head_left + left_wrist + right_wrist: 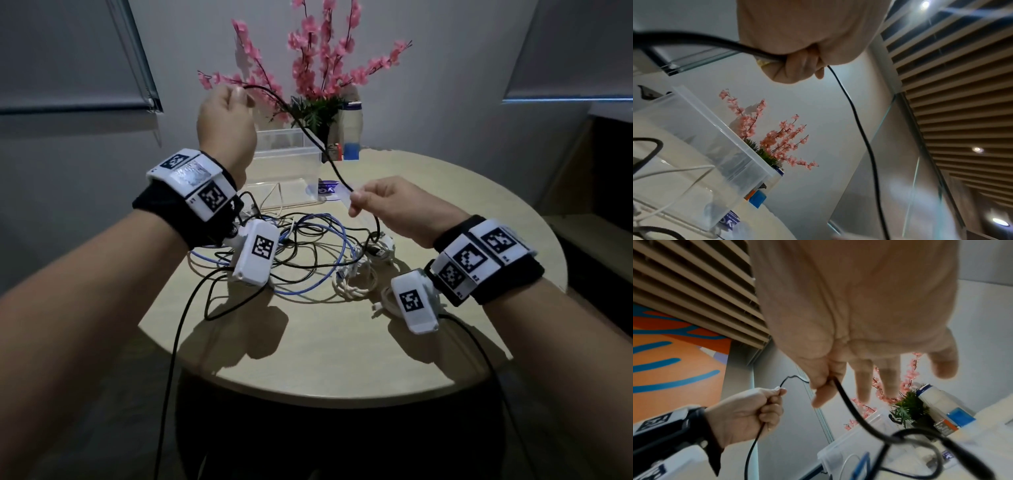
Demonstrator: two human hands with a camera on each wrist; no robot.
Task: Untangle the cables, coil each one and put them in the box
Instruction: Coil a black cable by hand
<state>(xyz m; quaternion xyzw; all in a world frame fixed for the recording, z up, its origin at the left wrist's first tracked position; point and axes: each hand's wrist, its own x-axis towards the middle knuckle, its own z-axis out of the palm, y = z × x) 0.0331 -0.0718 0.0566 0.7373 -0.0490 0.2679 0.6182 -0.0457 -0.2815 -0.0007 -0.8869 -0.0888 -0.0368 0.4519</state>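
Left hand [226, 116] is raised above the table [342, 349] with its fingers curled round one end of a thin black cable [308, 133], while your right hand [394, 209] pinches the same cable lower down between thumb and forefinger, the other fingers spread loose. Between the two hands the cable runs taut and slanting in front of the clear plastic box [284, 161]; below your right hand it drops back into the tangle [308, 253] of black, blue and white cables lying on the table just this side of the box. You look to be drawing this one cable free, so keep the left grip firm and let the cable slide through the right pinch rather than yanking, since I judge a hard pull would tighten whatever loops are wound round it. Watch where it enters the pile and lift crossing strands off if it snags. Once the far end is out, wind it into even loops round your left hand. As for the box, it stands open at the back of the table beside the pink flowers [322, 68]; what it holds, if anything, I cannot make out through its clear walls.
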